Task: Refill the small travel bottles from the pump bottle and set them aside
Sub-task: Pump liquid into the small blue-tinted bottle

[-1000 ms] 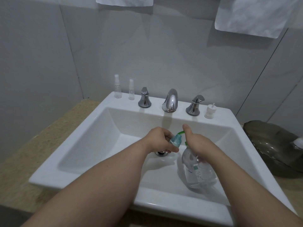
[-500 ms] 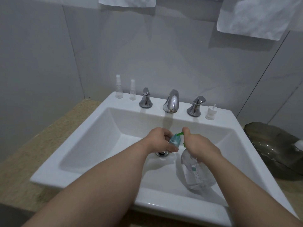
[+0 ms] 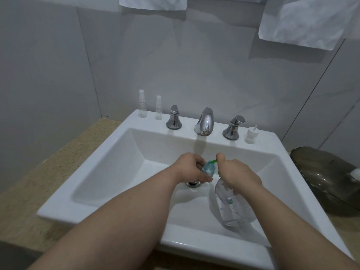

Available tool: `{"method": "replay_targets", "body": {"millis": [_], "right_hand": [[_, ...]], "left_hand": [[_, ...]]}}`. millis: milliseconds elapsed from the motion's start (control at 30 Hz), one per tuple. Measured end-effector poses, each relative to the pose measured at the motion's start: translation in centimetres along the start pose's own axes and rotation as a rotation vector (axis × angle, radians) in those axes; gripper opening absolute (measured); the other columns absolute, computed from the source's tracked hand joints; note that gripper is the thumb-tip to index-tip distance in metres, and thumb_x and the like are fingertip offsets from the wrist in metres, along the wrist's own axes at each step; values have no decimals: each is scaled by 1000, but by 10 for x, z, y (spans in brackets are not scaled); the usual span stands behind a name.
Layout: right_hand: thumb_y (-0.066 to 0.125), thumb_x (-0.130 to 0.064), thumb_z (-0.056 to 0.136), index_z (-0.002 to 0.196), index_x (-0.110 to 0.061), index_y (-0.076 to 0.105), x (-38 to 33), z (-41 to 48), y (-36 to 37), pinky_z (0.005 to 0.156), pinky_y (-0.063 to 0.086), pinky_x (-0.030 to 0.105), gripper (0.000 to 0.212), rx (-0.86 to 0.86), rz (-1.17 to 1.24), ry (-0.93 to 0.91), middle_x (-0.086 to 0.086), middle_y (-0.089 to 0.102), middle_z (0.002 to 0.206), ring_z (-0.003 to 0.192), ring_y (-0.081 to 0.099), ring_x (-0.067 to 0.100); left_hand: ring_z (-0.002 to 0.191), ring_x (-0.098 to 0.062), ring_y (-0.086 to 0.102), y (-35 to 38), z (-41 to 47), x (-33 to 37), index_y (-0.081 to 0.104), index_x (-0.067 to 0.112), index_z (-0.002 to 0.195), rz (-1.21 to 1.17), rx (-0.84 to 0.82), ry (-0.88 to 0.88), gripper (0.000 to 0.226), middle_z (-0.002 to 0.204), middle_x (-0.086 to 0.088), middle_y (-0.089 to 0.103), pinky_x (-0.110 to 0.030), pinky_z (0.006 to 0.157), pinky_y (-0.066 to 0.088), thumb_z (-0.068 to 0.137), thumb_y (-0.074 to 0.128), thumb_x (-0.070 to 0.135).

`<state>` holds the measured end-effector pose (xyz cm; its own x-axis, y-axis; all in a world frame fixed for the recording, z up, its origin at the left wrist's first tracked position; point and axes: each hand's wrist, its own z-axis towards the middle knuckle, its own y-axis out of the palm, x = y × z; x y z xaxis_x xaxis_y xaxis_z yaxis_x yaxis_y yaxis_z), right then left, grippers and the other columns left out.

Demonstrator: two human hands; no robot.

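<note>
The white sink (image 3: 102, 152) takes most of what I see, and it sits in a beige desk (image 3: 64, 166). At the right, on the desk, lies a dark glass dish (image 3: 327, 178). Two white towels (image 3: 303, 18) hang on the grey wall above.

Both my arms reach over the basin. My right hand (image 3: 237, 174) grips the clear pump bottle (image 3: 231, 207) at its neck, the fingers curled round it and one fingertip on top of the pump head. The bottle is tilted, with its base toward me, over the front right part of the basin; I cannot tell if it touches the basin.

On the back ledge stands the chrome faucet (image 3: 204, 121) between two chrome handles (image 3: 174, 118). Left of them are two clear spray bottles (image 3: 142, 104), upright and just beside each other.

My left hand (image 3: 191, 168) pinches a small teal travel bottle (image 3: 208, 170) between thumb and curled fingers, above the drain (image 3: 192, 184). Its mouth is at the green nozzle (image 3: 213, 161) of the pump.

A small white pump cap (image 3: 251, 134) stands on the ledge, right of the right handle.
</note>
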<state>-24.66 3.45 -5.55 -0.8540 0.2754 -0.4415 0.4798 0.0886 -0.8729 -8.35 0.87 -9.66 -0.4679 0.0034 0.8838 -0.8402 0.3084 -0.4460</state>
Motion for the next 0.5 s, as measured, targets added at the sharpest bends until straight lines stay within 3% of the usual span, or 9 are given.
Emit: {"method": "replay_targets", "body": {"millis": [367,500], "right_hand": [[22,-45,96,85,-14,62,-1,1,1,86,53,38,52,15,21,-13,11,69,87,81,65,30],[25,-38,94,83,-14,59,-1,5,1,74,49,36,43,1,27,-40,11,66,86,77,62,30]], "left_hand": [[59,8,65,0,0,0,74,11,105,16,-11,-4,39,81,8,71,-7,53,45,71,93,10],[66,2,66,0,0,-1,74,12,106,42,-27,-10,42,85,7,73,-7,54,46,70,94,13]]}}
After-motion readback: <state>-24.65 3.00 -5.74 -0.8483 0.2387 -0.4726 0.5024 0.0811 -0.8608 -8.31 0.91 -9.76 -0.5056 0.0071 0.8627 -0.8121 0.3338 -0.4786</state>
